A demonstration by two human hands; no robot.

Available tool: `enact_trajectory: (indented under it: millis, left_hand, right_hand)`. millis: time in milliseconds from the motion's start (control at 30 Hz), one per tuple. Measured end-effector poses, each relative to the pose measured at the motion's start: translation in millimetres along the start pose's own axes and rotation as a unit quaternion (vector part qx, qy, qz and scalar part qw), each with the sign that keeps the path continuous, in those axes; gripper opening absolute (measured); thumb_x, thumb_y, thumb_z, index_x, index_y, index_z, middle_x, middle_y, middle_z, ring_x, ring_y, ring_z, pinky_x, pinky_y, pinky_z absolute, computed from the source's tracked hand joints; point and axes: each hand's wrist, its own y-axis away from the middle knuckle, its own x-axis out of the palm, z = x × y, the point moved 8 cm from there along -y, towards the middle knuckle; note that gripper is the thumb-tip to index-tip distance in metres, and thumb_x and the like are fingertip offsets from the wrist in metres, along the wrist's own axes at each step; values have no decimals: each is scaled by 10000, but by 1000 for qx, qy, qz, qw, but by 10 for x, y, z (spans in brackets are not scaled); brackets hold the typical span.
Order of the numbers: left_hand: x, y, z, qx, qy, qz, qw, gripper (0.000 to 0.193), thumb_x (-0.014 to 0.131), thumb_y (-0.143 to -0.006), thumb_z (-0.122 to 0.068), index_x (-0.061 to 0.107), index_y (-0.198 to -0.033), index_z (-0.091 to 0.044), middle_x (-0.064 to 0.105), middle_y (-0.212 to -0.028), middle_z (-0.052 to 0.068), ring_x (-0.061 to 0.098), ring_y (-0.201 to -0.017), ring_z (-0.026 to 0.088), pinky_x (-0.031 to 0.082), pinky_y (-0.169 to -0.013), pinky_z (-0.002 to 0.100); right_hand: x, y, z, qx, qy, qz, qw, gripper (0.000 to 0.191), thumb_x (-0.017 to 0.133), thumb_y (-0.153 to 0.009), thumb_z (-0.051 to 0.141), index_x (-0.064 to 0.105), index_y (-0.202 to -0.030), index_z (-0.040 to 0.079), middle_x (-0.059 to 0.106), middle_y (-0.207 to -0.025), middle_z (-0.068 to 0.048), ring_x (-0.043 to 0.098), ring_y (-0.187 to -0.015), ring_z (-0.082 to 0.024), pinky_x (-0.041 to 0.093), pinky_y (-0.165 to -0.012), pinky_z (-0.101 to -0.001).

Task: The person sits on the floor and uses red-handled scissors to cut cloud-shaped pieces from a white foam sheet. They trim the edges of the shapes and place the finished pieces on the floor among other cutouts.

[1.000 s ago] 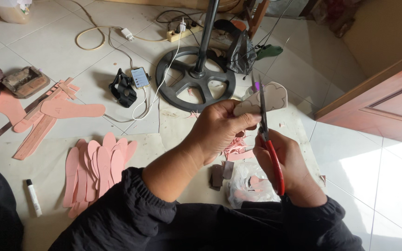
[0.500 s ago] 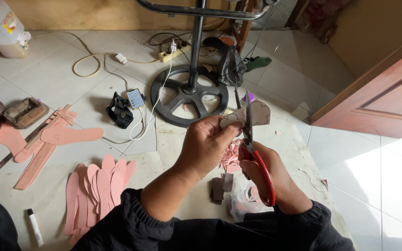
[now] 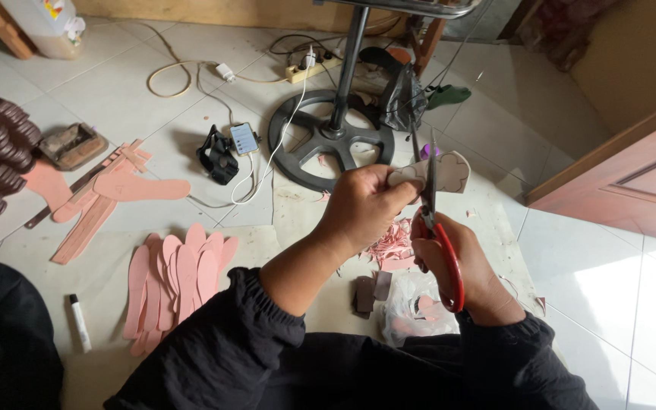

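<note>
The left hand (image 3: pixel 362 209) pinches a small pale cutout (image 3: pixel 442 173) with a wavy edge, thumb and fingers pressed together on its left end. The cutout sticks out to the right of that hand, held in the air just in front of the black wheel-shaped stand base (image 3: pixel 332 144). Its long axis runs left to right, roughly level, and its free end points away from the left hand.

The right hand (image 3: pixel 453 266) is closed around the red handles of the scissors (image 3: pixel 434 220), just right of and below the cutout. The blades point up and away from the person, toward the stand base, and cross the cutout near its middle; how far they are parted cannot be told.

Below the hands, nearer the person than the stand base, lie pink scraps (image 3: pixel 392 243), 2 dark pieces (image 3: pixel 372 290) and a clear plastic bag (image 3: pixel 417 307). Left of the stand base sit a phone (image 3: pixel 243 138) on a white cable and a black object (image 3: pixel 216 156) beside it. Further left of the base lie pink foot-shaped soles (image 3: pixel 180 277) fanned on a mat, more pink cutouts and strips (image 3: pixel 108 193), and a white marker (image 3: pixel 80 323). The left forearm, in a black sleeve (image 3: pixel 222 357), crosses between the soles and the scraps, hiding part of the mat.
</note>
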Motion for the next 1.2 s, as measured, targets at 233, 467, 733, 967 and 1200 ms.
enact_trajectory:
  millis: [233,467,733,967,1200]
  left_hand:
    - [-64,-45,91,1,31,8,999,225,719,-897,-250,778,-892,-34,681,-683,-25,572,-605,35,477,-557,233]
    - [-174,-74,34,46,-27,33,998,222,709,-884,-233,750,-902,-16,702,-705,-5,591,-610,44,502,-556,241]
    - [-231,-34,-61,78,-75,17,994,224,710,-848,-251,743,-885,-32,719,-701,0,629,-615,45,523,-571,246]
    - [-188,-35,-6,56,-58,7,997,250,715,-858,-252,686,-765,-22,659,-639,-4,554,-583,43,473,-537,254]
    - [-184,-27,-60,64,-49,10,997,209,695,-852,-250,734,-855,-44,668,-645,-23,566,-573,34,478,-533,241]
  right_hand:
    - [37,-54,-2,12,-10,2,1000,131,565,-813,110,580,-842,-16,560,-651,-65,538,-572,-151,468,-519,-313]
    - [100,-53,86,-7,15,49,999,150,574,-819,141,595,-860,-2,551,-637,-57,525,-563,-143,451,-515,-303]
    - [128,-32,91,-13,15,61,998,138,576,-832,130,601,-869,-1,539,-641,-51,521,-572,-143,459,-524,-306]
    - [136,-34,107,-24,-3,74,997,119,575,-820,97,604,-879,-3,563,-677,-43,548,-617,-139,487,-569,-299]
    - [100,-36,113,-30,9,52,998,134,556,-833,118,598,-883,1,539,-657,-44,517,-575,-139,468,-521,-306]
